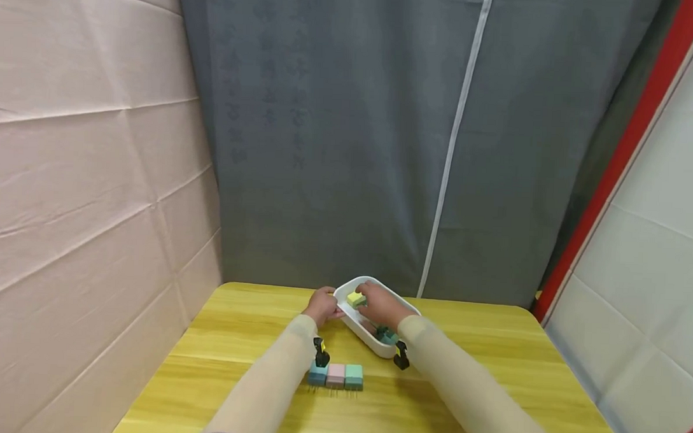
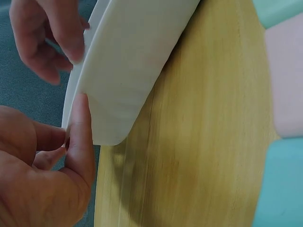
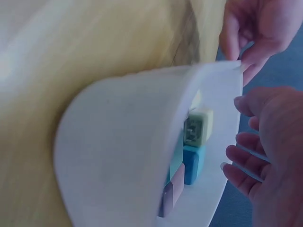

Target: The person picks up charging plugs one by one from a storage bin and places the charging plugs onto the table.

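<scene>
A white plastic bin (image 1: 347, 319) stands at an angle near the far side of the table. My left hand (image 1: 322, 306) pinches its left rim between thumb and fingers, as the left wrist view shows up close. Over the bin is my right hand (image 1: 380, 305), its fingers loosely bent and nothing between them in the right wrist view. Inside lie several pastel keycap-like blocks: a yellow one (image 1: 355, 299) near the right fingertips, a blue one (image 3: 193, 163) and a pink one (image 3: 176, 187). The yellow one's hollow, dark underside faces the right wrist camera.
Nearer me on the wooden table (image 1: 250, 347), a blue block (image 1: 318, 373), a pink block (image 1: 336, 375) and a mint block (image 1: 353, 376) stand in a row. A grey curtain (image 1: 337, 146) hangs behind the table. Pale fabric walls flank both sides.
</scene>
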Demonstrator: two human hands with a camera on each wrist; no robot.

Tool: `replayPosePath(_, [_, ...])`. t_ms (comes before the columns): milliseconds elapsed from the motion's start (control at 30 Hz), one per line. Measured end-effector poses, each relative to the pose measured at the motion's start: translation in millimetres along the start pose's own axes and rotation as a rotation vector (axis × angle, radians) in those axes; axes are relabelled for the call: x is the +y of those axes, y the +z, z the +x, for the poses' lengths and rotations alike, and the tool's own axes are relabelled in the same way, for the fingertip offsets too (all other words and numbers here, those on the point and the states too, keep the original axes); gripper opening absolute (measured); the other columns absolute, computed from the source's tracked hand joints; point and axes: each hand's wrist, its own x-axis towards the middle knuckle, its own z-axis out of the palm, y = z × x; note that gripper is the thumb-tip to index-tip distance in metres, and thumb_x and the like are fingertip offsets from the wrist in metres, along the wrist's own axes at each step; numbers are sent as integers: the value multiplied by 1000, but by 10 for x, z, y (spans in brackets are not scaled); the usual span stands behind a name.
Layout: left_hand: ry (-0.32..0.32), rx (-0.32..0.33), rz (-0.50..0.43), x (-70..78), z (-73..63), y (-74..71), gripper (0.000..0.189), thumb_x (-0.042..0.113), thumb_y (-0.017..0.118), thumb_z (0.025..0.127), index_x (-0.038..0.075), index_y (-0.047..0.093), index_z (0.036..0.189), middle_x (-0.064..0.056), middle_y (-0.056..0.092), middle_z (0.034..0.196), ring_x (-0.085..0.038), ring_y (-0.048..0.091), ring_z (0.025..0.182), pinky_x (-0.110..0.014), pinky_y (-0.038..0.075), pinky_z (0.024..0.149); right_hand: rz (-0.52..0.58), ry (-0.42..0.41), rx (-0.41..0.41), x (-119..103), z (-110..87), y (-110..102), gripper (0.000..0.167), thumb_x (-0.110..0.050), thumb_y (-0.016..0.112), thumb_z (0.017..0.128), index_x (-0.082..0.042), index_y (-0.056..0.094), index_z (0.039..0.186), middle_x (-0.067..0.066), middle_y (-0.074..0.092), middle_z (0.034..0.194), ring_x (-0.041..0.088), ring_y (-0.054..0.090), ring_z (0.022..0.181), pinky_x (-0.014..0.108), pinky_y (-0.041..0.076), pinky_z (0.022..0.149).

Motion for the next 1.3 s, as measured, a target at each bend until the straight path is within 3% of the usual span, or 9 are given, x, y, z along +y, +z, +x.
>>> replayPosePath(200, [9,-19,-11,0,-62,58,58,-11,49,101,-3,51,158,-29,67,128,-21,74,87,-41,68,93,-118,33,-73,49,118,64,51,-15,81,98,-7,68,147,11,69,141,30,63,132,46,51,121])
replayPosePath(433, [2,-23,8,53,-88,79,57,-10,52,102,-2,52,158,-29,67,131,-22,75,90,-32,69,83,-231,44,-136,59,233,76,46,-16,83,97,-13,73,142,3,71,126,25,64,115,43,53,116])
replayPosePath(600, [-1,-18,-1,47,-71,82,57,-10,52,102,-2,52,159,-27,68,129,-23,75,92,-31,69,80,-217,74,-161,58,262,95,47,-12,81,97,-14,73,143,4,73,127,27,65,115,45,53,116])
replayPosePath(733, [-4,-13,-1,38,-62,90,57,-11,51,101,-2,53,158,-26,69,123,-23,75,90,-32,69,81,-176,123,-194,62,261,149,64,-7,85,92,-17,67,153,7,69,145,30,64,127,49,49,123])
replayPosePath(900, [-10,-14,7,36,-54,103,56,-10,51,102,-2,53,157,-27,70,125,-22,75,89,-33,69,82,-167,153,-229,89,260,227,76,-1,86,85,-16,63,156,9,63,153,33,61,132,52,48,124])
replayPosePath(1100, [-15,-11,9,49,-61,105,55,-8,52,104,-2,53,158,-30,68,130,-23,76,91,-33,69,83,-216,135,-223,124,278,274,75,-2,86,82,-16,65,153,8,62,150,32,60,129,51,49,121])
replayPosePath(1300, [-21,-4,36,41,-79,109,54,-7,54,105,0,54,158,-28,68,133,-23,76,92,-33,69,83,-237,126,-204,154,296,322,65,-9,89,85,-15,69,147,6,64,131,27,59,114,46,55,114])
